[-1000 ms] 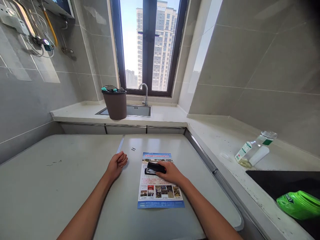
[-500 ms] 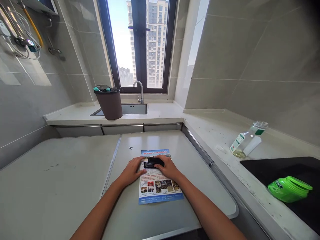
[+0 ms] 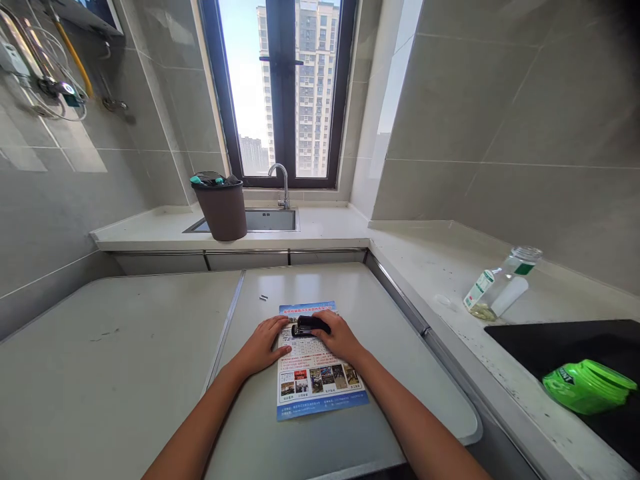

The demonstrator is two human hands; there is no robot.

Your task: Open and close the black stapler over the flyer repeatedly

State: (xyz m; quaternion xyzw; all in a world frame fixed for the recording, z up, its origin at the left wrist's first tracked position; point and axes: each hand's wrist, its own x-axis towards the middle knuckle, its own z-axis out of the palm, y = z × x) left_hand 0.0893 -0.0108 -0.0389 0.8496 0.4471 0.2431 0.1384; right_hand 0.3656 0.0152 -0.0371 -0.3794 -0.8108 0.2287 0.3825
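Note:
A printed flyer (image 3: 320, 393) with blue bands, red text and a row of photos lies on the pale board. My right hand (image 3: 341, 339) is wrapped around a black stapler (image 3: 303, 328), which sits over the upper part of the flyer. On the flyer's left edge rests my left hand (image 3: 263, 347), thumb and fingers apart, its fingertips close to the stapler's front end. Two small strips of staples (image 3: 263, 297) lie on the board beyond my left hand. My right palm and fingers hide the rear of the stapler.
A dark bin (image 3: 220, 210) stands by the sink (image 3: 273, 220) and faucet (image 3: 285, 187). To the right, the counter (image 3: 425, 267) holds a clear bottle (image 3: 503, 283) and a green container (image 3: 587, 387), the latter on a black panel (image 3: 565, 337).
The flyer has slid slightly toward me and turned a little under my hands. My right hand stays on the stapler, and my left hand still lies at the flyer's left edge. The view has shifted slightly.

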